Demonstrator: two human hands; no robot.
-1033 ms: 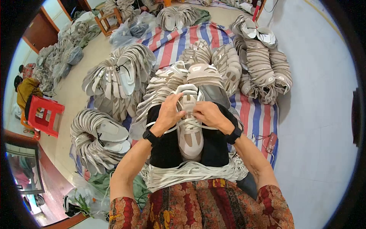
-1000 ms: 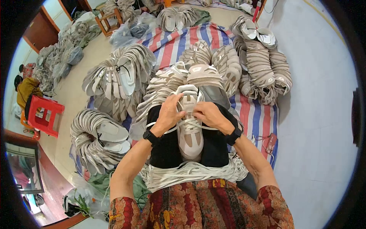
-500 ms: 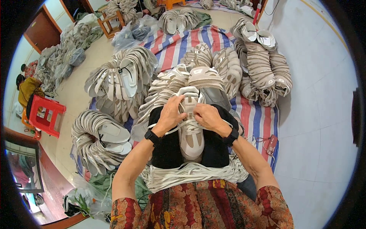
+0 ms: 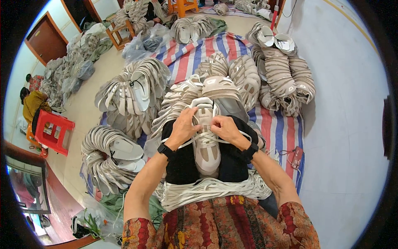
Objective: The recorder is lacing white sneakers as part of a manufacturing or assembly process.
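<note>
A beige and white shoe upper (image 4: 208, 155) lies between my black-clad thighs, toe toward me, its tongue and collar pointing away. White shoelace (image 4: 205, 139) crosses its lower eyelets, and loose lengths loop out on both sides. My left hand (image 4: 185, 128) is closed around the upper's left eyelet edge, thumb near the tongue. At the right eyelet edge, my right hand (image 4: 226, 128) has its fingers curled in a pinch on the lace; the fingertips are partly hidden. Across my lap lies a thick bundle of white laces (image 4: 215, 191).
Stacked shoe uppers (image 4: 222, 89) stand just beyond my knees, with bundled uppers (image 4: 112, 153) at left and more piles (image 4: 282, 74) at right. They rest on a striped sheet (image 4: 267, 124). A red stool (image 4: 54, 128) and a seated person (image 4: 34, 103) are far left.
The view has shifted slightly. Both hands stay at the eyelets with small finger movements; a dark strand now shows at the collar near the right hand.
</note>
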